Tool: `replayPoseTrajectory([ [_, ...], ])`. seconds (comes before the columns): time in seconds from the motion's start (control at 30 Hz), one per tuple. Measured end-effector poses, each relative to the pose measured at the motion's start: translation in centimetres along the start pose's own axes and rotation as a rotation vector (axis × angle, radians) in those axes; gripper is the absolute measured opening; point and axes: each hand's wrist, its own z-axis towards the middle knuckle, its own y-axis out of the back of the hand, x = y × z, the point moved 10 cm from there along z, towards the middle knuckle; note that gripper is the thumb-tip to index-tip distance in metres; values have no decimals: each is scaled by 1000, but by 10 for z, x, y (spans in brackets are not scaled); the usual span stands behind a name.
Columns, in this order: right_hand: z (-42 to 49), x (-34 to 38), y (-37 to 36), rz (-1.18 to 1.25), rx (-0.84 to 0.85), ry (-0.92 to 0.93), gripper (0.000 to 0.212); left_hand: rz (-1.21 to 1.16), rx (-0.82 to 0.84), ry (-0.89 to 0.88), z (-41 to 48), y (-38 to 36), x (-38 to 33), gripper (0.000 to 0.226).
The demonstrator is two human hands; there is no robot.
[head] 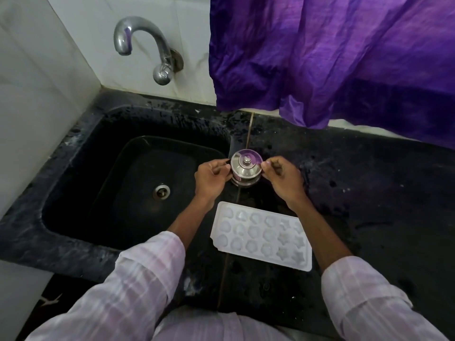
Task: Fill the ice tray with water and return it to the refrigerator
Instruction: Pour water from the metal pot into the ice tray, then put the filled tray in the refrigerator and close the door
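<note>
Grip, left hand: fingers curled in against the left side of a small steel pot, at the level of its lid rim; contact appears made, though the fingertips themselves are partly hidden by the knuckles. Grip, right hand: thumb and forefinger pinched together at the right edge of the lid, the other fingers folded. Both hands thus close on the same vessel from opposite sides.

The pot stands upright on the dark stone table, just right of the sink and on the seam between two slabs. Its lid is seated, with a knob at the centre.

The ice tray lies flat on the table, nearer the person than the pot, between the two forearms, untouched by either hand. Its moulded cells are shaped as hearts, shells and stars. Whether they hold water cannot be told.

The sink is dark, with a steel drain at its floor. A curved chrome tap is mounted on the white tiled wall above it; no water runs. A purple cloth hangs at the upper right, over the back of the table. Both sleeves are pale checked fabric.
</note>
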Motion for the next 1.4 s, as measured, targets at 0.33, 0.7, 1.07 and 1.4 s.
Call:
replayPoseTrajectory([
  [0.33,-23,-9,31,-137,-105,-13,35,112,-33,-23,-13,16,11,24],
  [0.7,-167,-75,113,-365,-367,-212,26,390,-83,-50,-81,57,61,21],
  [1.07,-172,-88,90,-420,-273,-185,24,253,-100,46,-99,52,71,23],
  [1.4,-199,-94,105,-197,-432,-259,23,163,-64,51,-112,42,64,26],
])
